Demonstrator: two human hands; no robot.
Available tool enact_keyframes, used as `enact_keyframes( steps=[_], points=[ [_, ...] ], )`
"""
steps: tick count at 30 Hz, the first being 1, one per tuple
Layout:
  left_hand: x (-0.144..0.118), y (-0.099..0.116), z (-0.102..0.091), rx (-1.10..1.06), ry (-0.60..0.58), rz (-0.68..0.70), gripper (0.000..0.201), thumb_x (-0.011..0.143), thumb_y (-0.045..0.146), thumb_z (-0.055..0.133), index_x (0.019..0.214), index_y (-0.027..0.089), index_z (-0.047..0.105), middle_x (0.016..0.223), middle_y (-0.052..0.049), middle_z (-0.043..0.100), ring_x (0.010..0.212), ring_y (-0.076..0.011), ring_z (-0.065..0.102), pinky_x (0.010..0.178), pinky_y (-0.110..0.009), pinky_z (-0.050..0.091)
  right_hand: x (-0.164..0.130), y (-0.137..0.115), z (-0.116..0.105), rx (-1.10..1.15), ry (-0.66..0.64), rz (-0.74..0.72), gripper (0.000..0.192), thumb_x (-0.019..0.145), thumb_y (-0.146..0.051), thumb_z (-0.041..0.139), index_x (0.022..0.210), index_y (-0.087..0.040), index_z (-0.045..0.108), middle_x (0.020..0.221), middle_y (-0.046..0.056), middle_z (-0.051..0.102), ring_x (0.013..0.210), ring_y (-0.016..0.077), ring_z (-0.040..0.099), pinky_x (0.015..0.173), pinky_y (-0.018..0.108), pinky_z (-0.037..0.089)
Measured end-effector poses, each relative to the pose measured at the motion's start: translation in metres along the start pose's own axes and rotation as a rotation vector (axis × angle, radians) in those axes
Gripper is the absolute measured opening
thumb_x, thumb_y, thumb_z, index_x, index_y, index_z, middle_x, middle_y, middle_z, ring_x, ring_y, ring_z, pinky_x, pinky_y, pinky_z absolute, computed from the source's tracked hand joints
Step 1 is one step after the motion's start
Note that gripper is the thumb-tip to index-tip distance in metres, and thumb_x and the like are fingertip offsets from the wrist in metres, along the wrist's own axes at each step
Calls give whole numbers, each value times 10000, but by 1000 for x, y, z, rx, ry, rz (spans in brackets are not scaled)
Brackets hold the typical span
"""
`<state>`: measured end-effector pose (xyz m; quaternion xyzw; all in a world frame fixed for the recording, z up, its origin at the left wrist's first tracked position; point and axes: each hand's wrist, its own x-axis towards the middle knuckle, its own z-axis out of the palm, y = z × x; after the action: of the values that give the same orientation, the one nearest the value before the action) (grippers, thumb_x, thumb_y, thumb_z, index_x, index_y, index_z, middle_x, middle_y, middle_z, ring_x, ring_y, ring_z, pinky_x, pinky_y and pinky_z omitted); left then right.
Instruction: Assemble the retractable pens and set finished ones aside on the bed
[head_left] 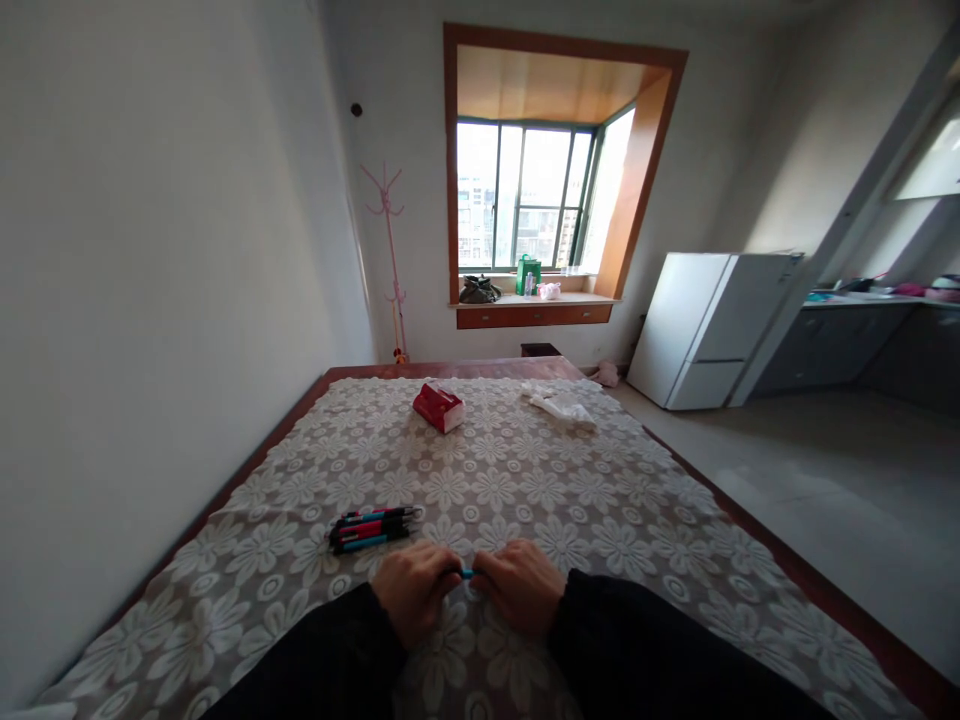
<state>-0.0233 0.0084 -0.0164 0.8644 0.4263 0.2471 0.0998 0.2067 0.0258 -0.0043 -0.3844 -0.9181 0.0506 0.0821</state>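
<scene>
Hands, two, in dark sleeves, at the near edge of the table (787, 590). Left hand (411, 592) and right hand (520, 584) lie knuckles-up, close together, fingers curled, each gripping one end of a blue pen (466, 573), of which only a short stretch shows in the gap between them; the pen sits just above the cloth. Cloth: lace tablecloth (585, 500), pale flower pattern, covering most of the tabletop, dark wood showing at the rim. Pens, bundle (373, 527), red and blue with black grips, lying on the cloth just far-left of the left hand, apart from it. Red packet (439, 407), far centre of the table. White crumpled wrapper (560, 404), far right of the packet. Beyond the table: bay window (540, 195) with wooden frame, pink coat stand (390, 260) at far left, white fridge (712, 330) at right.
</scene>
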Motion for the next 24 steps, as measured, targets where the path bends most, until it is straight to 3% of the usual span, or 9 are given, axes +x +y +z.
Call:
enact_keyframes(
  steps=[6,10,14,16,19,21,24],
  points=[
    [-5,-2,9,106,50,70,215,916,234,431,783,219,598,666,-38,652,616,-191,610,553,-323,366,0,-1,14,-39,75,-107,212,989,-392,522,863,-231,579,669,-8,729,493,134,584,545,314,230],
    [-7,-5,19,117,105,74,358,970,269,365,663,224,543,565,-34,568,513,-172,542,508,-335,304,0,-1,17,-56,121,-157,210,982,-383,525,838,-235,560,642,-28,705,456,110,525,531,307,211],
    [-5,-6,19,42,153,90,444,1021,309,330,648,229,555,540,-29,565,532,-172,575,528,-310,380,2,3,17,-43,176,-178,147,948,-339,549,850,-233,577,682,-31,716,519,108,562,558,299,244],
    [-3,-4,15,17,170,100,319,1018,345,411,823,244,642,661,-25,658,653,-182,649,603,-287,466,3,5,17,4,221,-125,107,929,-296,552,851,-227,575,717,-24,728,561,110,594,576,294,262],
    [-2,-1,9,2,211,97,138,965,350,569,1036,258,645,829,-22,713,775,-185,691,674,-268,521,3,7,17,76,243,-55,105,945,-264,517,864,-222,569,766,-14,735,600,111,621,588,286,279],
    [-1,1,7,10,228,98,93,962,322,572,960,261,643,786,-12,695,736,-180,679,642,-267,511,2,6,17,98,215,-60,131,966,-275,498,868,-223,568,769,-15,734,590,107,610,585,279,279],
    [0,2,6,57,256,97,301,1011,293,463,746,243,596,655,-11,644,664,-182,639,628,-288,494,2,6,21,98,178,-79,116,963,-292,515,897,-230,587,768,-19,733,581,108,593,580,268,278]
  ],
)
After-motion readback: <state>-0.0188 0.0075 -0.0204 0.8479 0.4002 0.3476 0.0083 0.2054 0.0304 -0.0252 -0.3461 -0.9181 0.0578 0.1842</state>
